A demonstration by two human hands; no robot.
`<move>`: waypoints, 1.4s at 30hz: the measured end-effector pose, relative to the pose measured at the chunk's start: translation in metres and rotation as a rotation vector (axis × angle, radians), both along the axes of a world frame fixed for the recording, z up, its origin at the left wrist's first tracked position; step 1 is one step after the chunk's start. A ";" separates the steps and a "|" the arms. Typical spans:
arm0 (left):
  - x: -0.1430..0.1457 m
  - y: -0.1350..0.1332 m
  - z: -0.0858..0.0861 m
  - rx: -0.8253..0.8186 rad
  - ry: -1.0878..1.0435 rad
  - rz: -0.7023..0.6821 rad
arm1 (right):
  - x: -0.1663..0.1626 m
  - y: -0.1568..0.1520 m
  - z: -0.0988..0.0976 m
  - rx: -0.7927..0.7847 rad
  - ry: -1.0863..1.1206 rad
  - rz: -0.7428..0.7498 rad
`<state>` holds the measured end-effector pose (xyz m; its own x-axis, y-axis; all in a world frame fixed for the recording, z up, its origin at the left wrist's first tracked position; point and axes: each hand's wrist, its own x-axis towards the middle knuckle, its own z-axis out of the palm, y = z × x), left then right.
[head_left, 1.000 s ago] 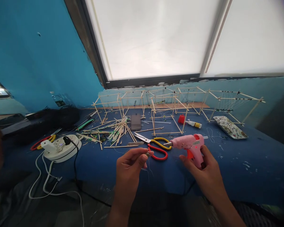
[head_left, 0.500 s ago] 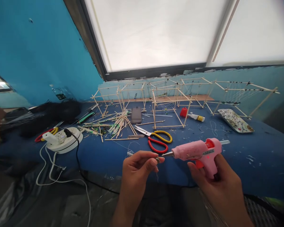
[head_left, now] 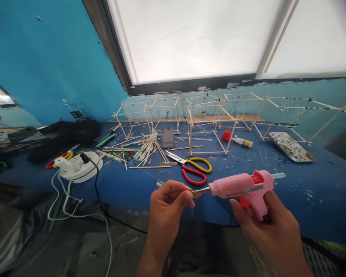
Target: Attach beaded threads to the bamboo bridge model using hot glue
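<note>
A person's left hand (head_left: 166, 207) pinches a small round piece (head_left: 193, 193) between thumb and fingertips while the right hand (head_left: 272, 227) grips a pink glue gun (head_left: 236, 185), its nozzle (head_left: 204, 190) right at the left fingertips, scissors (head_left: 185, 162) lying just beyond them.

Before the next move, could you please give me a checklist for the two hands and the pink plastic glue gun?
1. Small round metallic piece pinched in the fingers of the left hand: ok.
2. Pink plastic glue gun held in the right hand: ok.
3. Translucent glue stick showing at the gun's back: ok.
4. Left fingers well clear of the silver metal nozzle: not ok, very close.
5. Nozzle touching the piece: cannot tell.
</note>
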<state>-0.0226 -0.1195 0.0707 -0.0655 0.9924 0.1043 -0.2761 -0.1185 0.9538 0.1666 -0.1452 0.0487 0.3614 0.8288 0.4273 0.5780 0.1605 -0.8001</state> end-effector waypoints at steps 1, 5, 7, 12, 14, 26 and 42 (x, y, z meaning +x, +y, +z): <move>0.000 0.000 0.001 -0.004 -0.005 0.002 | 0.000 0.000 0.000 0.000 -0.004 0.004; 0.001 -0.001 0.000 -0.011 -0.018 0.002 | -0.003 0.000 0.002 0.002 0.004 0.001; 0.000 -0.001 -0.002 -0.007 -0.021 -0.002 | -0.004 0.000 0.004 0.000 0.004 -0.001; -0.001 0.000 -0.005 -0.004 -0.016 -0.009 | -0.001 0.002 0.001 -0.001 0.013 0.030; -0.001 0.001 -0.005 0.004 -0.010 -0.005 | 0.003 0.003 -0.002 0.022 -0.014 0.066; 0.000 -0.002 -0.002 0.007 -0.041 0.004 | -0.001 0.000 0.001 -0.018 0.030 0.039; 0.000 -0.002 0.000 0.007 -0.079 0.001 | 0.006 0.004 -0.007 0.016 -0.026 0.100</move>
